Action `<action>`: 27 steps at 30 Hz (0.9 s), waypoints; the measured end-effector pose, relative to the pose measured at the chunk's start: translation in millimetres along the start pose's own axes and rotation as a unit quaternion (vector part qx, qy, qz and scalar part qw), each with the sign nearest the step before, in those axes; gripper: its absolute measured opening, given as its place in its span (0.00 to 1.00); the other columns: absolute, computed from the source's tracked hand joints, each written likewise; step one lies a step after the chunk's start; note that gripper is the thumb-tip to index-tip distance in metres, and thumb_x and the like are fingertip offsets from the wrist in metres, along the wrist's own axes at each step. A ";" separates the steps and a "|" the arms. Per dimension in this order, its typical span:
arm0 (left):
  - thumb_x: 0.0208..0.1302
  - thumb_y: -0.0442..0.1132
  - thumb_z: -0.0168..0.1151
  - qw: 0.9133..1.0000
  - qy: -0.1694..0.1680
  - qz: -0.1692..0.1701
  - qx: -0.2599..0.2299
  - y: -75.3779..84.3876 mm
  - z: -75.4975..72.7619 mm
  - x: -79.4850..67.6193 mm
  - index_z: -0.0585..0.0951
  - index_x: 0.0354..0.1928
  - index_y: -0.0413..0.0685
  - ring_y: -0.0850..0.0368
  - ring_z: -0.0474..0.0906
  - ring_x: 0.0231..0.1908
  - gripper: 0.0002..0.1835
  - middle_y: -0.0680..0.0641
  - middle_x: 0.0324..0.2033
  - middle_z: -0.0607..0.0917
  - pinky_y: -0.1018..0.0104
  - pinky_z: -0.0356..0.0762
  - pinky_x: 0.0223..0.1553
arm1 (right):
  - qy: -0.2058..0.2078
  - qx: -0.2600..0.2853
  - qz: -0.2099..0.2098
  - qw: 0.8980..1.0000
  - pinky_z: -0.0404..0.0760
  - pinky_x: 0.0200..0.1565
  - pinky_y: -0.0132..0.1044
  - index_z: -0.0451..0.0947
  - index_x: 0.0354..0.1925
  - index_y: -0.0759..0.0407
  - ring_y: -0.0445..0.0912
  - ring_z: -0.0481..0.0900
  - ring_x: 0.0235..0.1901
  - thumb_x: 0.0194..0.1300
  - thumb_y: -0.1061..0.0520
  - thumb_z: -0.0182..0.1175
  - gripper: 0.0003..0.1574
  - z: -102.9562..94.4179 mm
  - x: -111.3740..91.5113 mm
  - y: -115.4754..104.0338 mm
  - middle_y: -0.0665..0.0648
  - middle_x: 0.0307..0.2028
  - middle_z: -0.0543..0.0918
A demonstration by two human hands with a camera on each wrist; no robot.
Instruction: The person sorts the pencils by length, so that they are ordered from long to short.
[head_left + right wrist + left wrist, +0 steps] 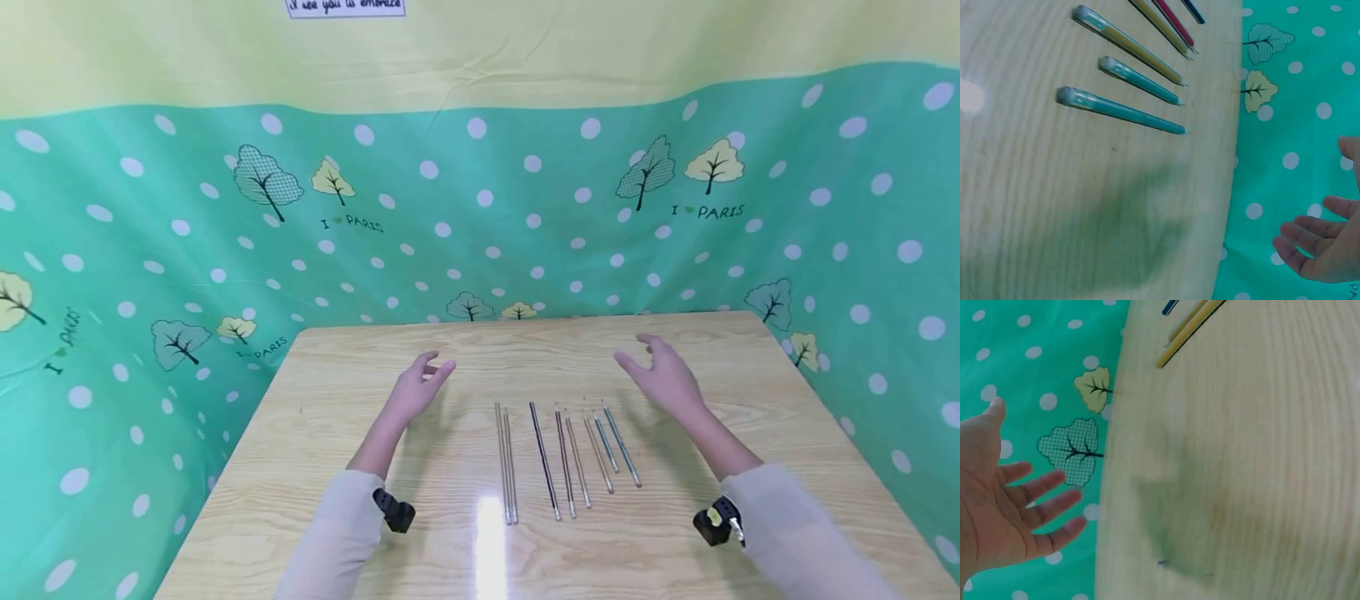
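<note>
Several pencils lie roughly side by side on a wooden table. At the left of the row are two long tan pencils, then a dark pencil and a dark red pencil. Two more tan pencils follow, and a short teal pencil and a longer teal pencil lie at the right end. My left hand hovers left of the row, fingers relaxed, holding nothing. On the other side, my right hand hovers above the table with loosely spread fingers, also holding nothing.
The wooden table reaches back to a green dotted cloth printed with trees, which hangs behind and at both sides. A bright light reflection shows on the tabletop in front of the pencils. Each wrist wears a small black camera.
</note>
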State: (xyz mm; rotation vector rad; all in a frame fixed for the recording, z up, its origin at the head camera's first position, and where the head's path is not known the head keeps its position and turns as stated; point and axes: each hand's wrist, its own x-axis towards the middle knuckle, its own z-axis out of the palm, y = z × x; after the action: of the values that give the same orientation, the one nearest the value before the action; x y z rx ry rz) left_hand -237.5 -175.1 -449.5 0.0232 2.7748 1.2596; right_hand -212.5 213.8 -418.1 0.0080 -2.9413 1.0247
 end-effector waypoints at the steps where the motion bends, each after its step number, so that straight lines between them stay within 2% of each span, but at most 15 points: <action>1: 0.63 0.67 0.47 1.000 -0.002 -0.004 -0.009 -1.7 1.3 -1.0 0.61 0.68 0.48 0.39 0.72 0.57 0.40 0.37 0.58 0.75 0.44 0.73 0.57 | -0.005 0.011 0.003 1.000 0.70 0.55 0.65 0.52 0.69 0.67 0.69 0.64 0.60 0.66 0.30 0.42 0.51 2.4 -0.6 0.5 0.75 0.63 0.62; 4: 0.62 0.67 0.49 1.000 -0.003 -0.013 -0.021 -6.9 7.0 -4.0 0.64 0.66 0.49 0.42 0.75 0.53 0.38 0.39 0.54 0.78 0.47 0.77 0.53 | -0.018 0.035 0.009 0.999 0.75 0.51 0.61 0.54 0.68 0.66 0.68 0.69 0.56 0.66 0.30 0.43 0.50 9.5 -3.1 1.3 0.75 0.61 0.66; 9: 0.59 0.66 0.53 0.999 -0.008 -0.021 -0.029 -12.4 20.8 -11.0 0.68 0.63 0.49 0.47 0.77 0.48 0.38 0.41 0.49 0.79 0.54 0.80 0.46 | -0.043 0.063 0.020 0.997 0.79 0.49 0.55 0.55 0.67 0.66 0.66 0.71 0.55 0.66 0.31 0.46 0.49 21.4 -6.9 -0.8 0.74 0.58 0.69; 17: 0.60 0.60 0.58 0.998 -0.055 -0.010 -0.039 -16.4 42.5 -22.8 0.71 0.60 0.46 0.55 0.79 0.33 0.33 0.44 0.43 0.81 0.65 0.79 0.33 | -0.057 0.083 0.023 0.995 0.81 0.45 0.49 0.60 0.64 0.65 0.61 0.75 0.51 0.66 0.34 0.48 0.44 45.2 -13.3 -5.2 0.71 0.54 0.74; 23: 0.58 0.60 0.60 0.996 -0.079 -0.008 -0.038 -18.6 54.2 -27.7 0.74 0.56 0.46 0.57 0.77 0.34 0.31 0.46 0.40 0.81 0.68 0.76 0.32 | -0.066 0.104 0.021 0.992 0.82 0.40 0.42 0.65 0.61 0.66 0.58 0.77 0.49 0.67 0.38 0.51 0.39 60.0 -23.2 -11.1 0.69 0.51 0.76; 27: 0.58 0.60 0.60 0.995 -0.095 0.003 -0.036 -19.6 59.6 -32.0 0.75 0.54 0.45 0.56 0.76 0.34 0.30 0.46 0.39 0.81 0.68 0.77 0.32 | -0.071 0.111 0.021 0.991 0.81 0.34 0.37 0.67 0.59 0.66 0.54 0.79 0.42 0.67 0.40 0.52 0.36 69.8 -28.0 -15.0 0.68 0.49 0.77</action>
State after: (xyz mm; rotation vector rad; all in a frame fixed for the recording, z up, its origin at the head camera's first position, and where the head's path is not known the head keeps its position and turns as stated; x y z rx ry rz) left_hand -199.7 -145.0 -500.7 0.1396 2.5685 1.2856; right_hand -186.0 158.6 -464.2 0.0230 -2.9431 1.4093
